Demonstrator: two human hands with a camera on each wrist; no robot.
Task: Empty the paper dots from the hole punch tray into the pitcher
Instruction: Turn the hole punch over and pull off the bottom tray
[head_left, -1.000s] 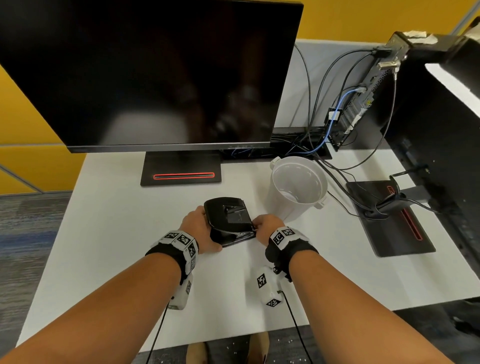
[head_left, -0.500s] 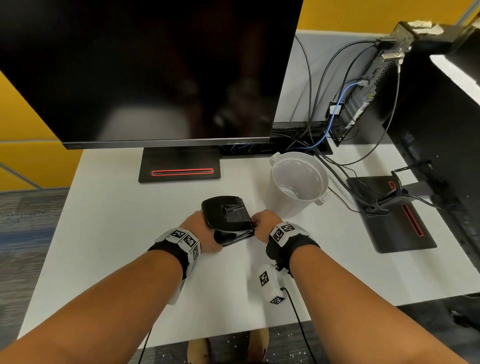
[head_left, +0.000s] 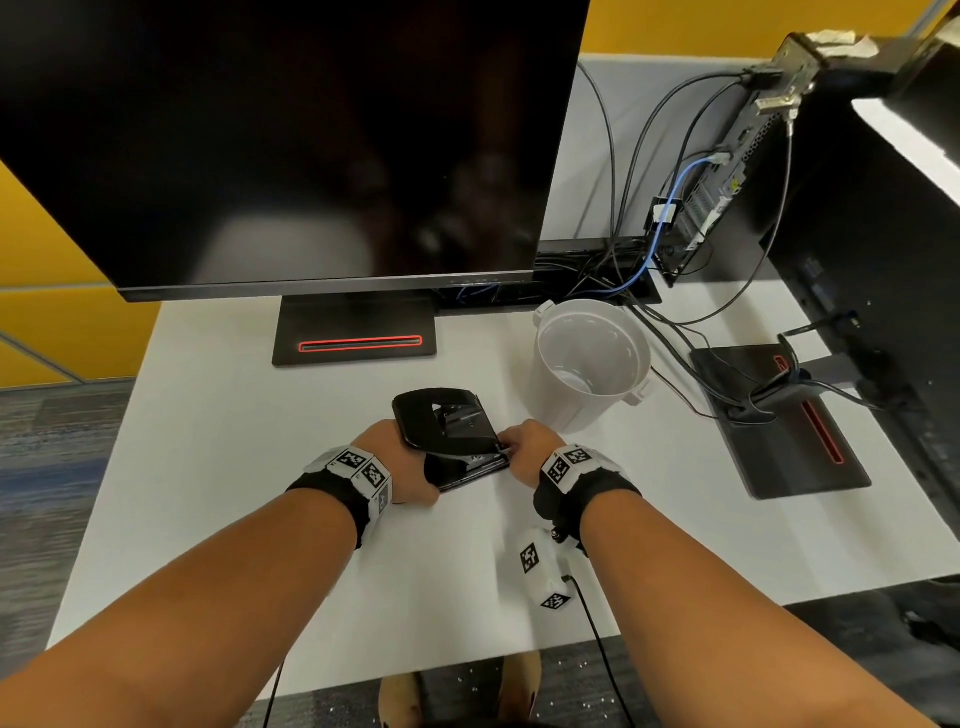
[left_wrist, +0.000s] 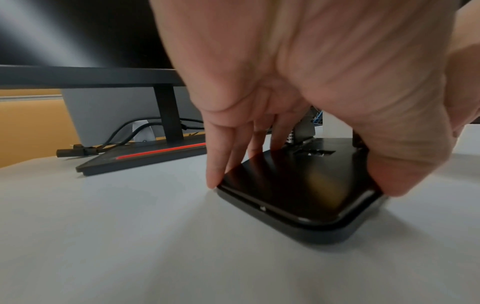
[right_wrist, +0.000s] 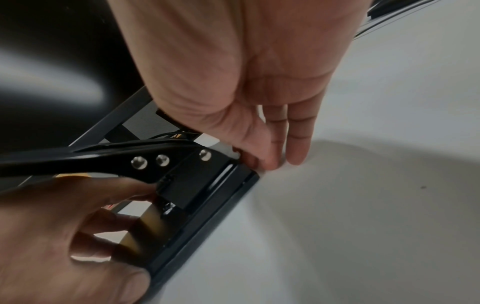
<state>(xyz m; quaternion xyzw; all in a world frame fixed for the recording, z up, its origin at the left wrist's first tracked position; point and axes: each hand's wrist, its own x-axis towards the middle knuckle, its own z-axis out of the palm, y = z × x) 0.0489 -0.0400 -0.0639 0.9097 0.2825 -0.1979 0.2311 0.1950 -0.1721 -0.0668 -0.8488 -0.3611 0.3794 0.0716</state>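
A black hole punch (head_left: 449, 434) sits on the white table (head_left: 234, 441), handle raised over its base (left_wrist: 298, 197). My left hand (head_left: 415, 467) grips the left end of the base, fingers (left_wrist: 217, 174) on the far side and thumb on the near side. My right hand (head_left: 511, 441) is at the right end, where thumb and fingertips (right_wrist: 275, 162) meet on the far corner of the base (right_wrist: 223, 191) and pinch it. The white pitcher (head_left: 592, 358) stands upright and open just behind and right of the punch. No paper dots show on the table.
A large dark monitor (head_left: 291, 145) on a black stand (head_left: 353, 332) fills the back left. Cables (head_left: 670, 332) run behind the pitcher to a small computer (head_left: 727, 171). A second black stand (head_left: 789, 441) lies at the right. Bare table lies left of the punch.
Both hands keep their places on the hole punch, which stays on the table. Only my view has shifted slightly.
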